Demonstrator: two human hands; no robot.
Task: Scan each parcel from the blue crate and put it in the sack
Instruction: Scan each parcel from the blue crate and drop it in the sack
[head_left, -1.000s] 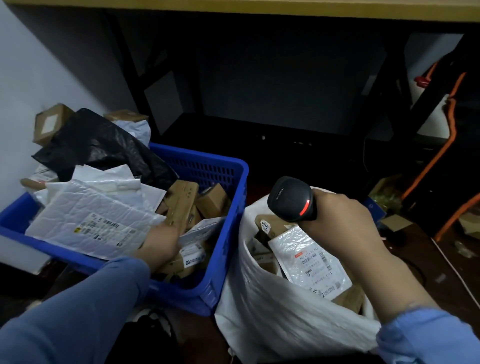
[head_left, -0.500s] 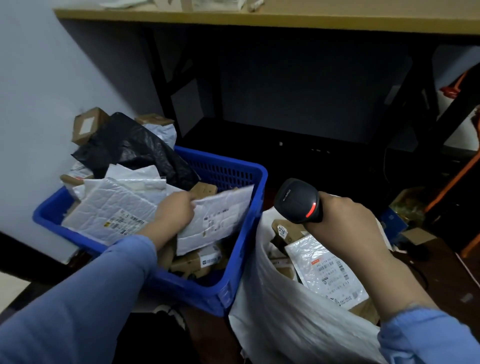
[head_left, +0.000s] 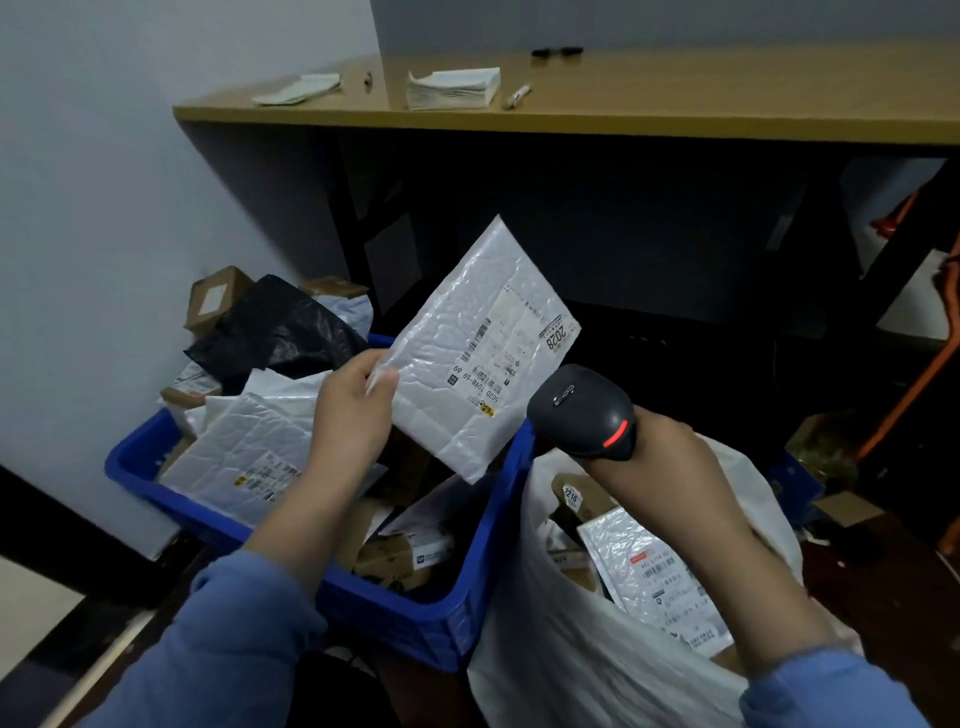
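My left hand (head_left: 349, 415) pinches the left edge of a white bubble mailer (head_left: 478, 358) and holds it up above the blue crate (head_left: 431, 618), label side facing me. My right hand (head_left: 670, 467) grips a black barcode scanner (head_left: 582, 410) with a red light, its head just right of the mailer's lower corner. The white sack (head_left: 582, 670) stands open at the lower right, with a labelled white mailer (head_left: 660, 577) and brown boxes inside. The crate holds several more white mailers and brown boxes.
A black plastic bag (head_left: 275, 332) and small cardboard boxes (head_left: 215, 301) are heaped at the crate's far left by the wall. A wooden tabletop (head_left: 623, 109) above carries paper stacks and pens. Dark table legs and orange straps stand to the right.
My left hand has pulled the white mailer out of the crate and raised it towards the scanner. The scanner hand stayed over the sack. My view tilted upward.
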